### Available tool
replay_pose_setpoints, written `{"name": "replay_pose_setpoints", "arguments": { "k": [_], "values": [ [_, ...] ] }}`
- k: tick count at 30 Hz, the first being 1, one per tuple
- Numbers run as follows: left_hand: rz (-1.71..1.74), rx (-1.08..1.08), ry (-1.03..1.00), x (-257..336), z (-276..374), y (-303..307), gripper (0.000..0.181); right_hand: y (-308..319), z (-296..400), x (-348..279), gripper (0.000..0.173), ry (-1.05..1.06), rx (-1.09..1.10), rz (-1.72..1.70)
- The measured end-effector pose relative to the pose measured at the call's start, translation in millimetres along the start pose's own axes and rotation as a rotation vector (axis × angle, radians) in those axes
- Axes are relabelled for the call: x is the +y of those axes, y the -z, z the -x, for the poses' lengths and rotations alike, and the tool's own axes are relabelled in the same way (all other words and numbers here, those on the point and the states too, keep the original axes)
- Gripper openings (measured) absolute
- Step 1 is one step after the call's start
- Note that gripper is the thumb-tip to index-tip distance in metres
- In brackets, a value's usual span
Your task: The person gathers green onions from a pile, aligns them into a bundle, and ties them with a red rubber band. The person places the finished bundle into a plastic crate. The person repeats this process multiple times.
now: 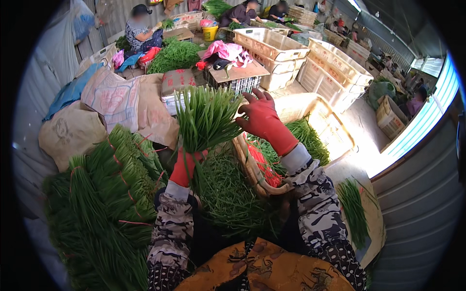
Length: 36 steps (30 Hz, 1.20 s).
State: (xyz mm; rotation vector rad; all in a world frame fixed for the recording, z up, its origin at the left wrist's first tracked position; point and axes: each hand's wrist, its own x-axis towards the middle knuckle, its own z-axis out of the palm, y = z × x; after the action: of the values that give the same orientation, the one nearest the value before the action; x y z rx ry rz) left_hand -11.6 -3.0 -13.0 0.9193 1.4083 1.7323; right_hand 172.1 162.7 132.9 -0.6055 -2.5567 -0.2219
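Observation:
My left hand (pixel 185 168), in a red glove, grips a thick bunch of green chives (pixel 208 122) around its lower part, with the cut ends fanned upward. Just right of those ends is my right hand (pixel 265 120), also red-gloved, with fingers apart and slightly curled. Whether its fingertips touch the stalks is hard to tell. Below the bunch lies a heap of loose green leaves (pixel 233 192). A pale plastic crate (pixel 336 127) beneath my right hand holds more chives (pixel 309 143) and many red ties (pixel 260 163).
Chive bundles bound with red ties (pixel 116 174) are piled at left. Sacks (pixel 113 96) lie beyond them. One bundle (pixel 353 211) rests on a board at right. Stacked crates (pixel 271 54) and a cardboard-topped crate (pixel 238 72) stand ahead. Several people (pixel 140 31) sit farther back.

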Motion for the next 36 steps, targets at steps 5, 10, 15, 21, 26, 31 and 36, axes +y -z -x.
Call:
{"name": "replay_pose_setpoints", "arguments": {
  "k": [5,10,15,21,26,31,36],
  "values": [
    [0.091,-0.01,-0.007,-3,1,-1,0.019,-11,-4,19,0.013,0.021,-0.073,-0.301],
    [0.064,-0.063,-0.027,-22,-10,5,0.021,19,1,7,0.015,-0.335,-0.107,-0.575],
    [0.076,-0.013,0.021,4,9,3,0.018,93,35,7,0.028,-0.371,-0.048,-1.614],
    [0.198,-0.077,0.046,5,4,-1,0.021,126,71,12,0.03,0.087,-0.697,-0.929],
    [0.149,-0.135,0.024,32,18,-16,0.026,83,45,17,0.059,-0.179,-0.197,-1.085],
    [0.086,-0.22,0.002,7,2,-6,0.032,34,1,0,0.1,-0.255,-0.106,-0.927],
    [0.127,-0.263,0.042,17,11,-13,0.035,20,-34,-3,0.076,-0.251,-0.179,-0.925]
  ]
}}
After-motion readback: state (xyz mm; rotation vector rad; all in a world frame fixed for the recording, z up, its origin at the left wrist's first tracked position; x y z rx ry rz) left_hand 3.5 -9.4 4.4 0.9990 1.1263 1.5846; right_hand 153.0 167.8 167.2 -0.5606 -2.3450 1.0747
